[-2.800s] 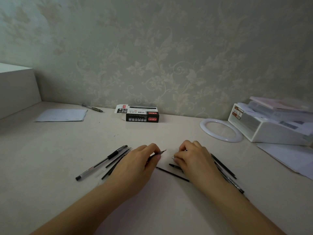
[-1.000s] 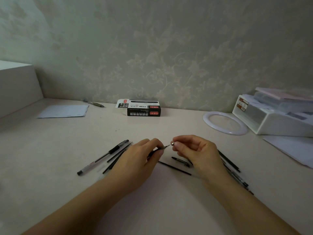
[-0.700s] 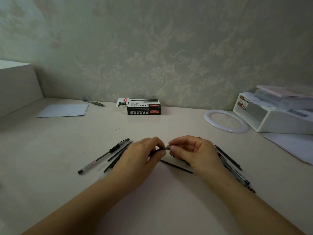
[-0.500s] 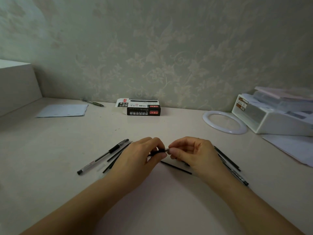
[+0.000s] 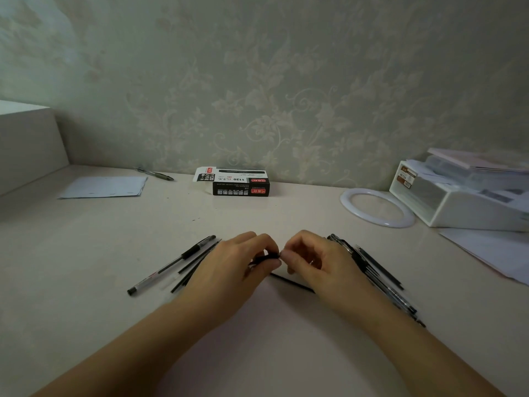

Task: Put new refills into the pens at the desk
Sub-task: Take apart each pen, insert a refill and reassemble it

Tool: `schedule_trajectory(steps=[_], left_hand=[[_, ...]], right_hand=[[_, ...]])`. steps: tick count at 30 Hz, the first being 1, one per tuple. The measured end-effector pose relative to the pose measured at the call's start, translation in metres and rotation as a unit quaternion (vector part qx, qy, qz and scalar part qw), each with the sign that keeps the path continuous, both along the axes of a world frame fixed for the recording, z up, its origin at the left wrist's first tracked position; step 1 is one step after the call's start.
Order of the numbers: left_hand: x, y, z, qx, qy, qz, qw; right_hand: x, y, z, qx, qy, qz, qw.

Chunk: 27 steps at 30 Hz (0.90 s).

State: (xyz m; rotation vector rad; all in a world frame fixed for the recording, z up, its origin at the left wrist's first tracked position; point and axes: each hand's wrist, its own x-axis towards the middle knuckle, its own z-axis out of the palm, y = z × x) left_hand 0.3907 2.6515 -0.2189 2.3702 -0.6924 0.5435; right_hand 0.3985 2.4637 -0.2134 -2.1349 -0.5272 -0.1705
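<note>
The left hand (image 5: 229,270) and right hand (image 5: 320,262) meet fingertip to fingertip, both pinching a slim black pen (image 5: 264,257) just above the smooth, pale tabletop (image 5: 86,253). Thin black refills (image 5: 292,283) lie beneath them; patterned floral wallpaper (image 5: 272,96) beyond.

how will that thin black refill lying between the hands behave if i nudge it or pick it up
The refill is a thin round rod lying flat on the smooth desk, so a sideways nudge would probably roll it. It looks very light, and being so slim it may flex a little. Pinching it off the flat surface could be fiddly.
</note>
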Motion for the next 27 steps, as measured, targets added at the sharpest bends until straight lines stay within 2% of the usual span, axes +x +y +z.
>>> schedule_trajectory(steps=[10,19,22,24,27], left_hand=[[-0.003,-0.002,0.002,-0.011,0.002,-0.003,1.0],[-0.002,-0.001,0.008,-0.016,-0.013,0.003,1.0],[0.0,0.0,0.004,-0.021,-0.009,0.037,0.999],[0.001,0.002,0.0,-0.023,-0.003,0.056,0.998],[0.004,0.004,-0.003,-0.023,0.01,0.074,0.997]], right_hand=[[0.0,0.0,0.001,-0.007,-0.005,0.017,1.0],[0.002,-0.001,0.002,0.044,0.049,0.003,0.998],[0.004,-0.005,0.0,-0.022,-0.025,-0.064,0.997],[0.006,-0.011,0.0,-0.126,-0.083,-0.116,0.982],[0.007,-0.017,-0.004,-0.249,-0.084,-0.124,0.957]])
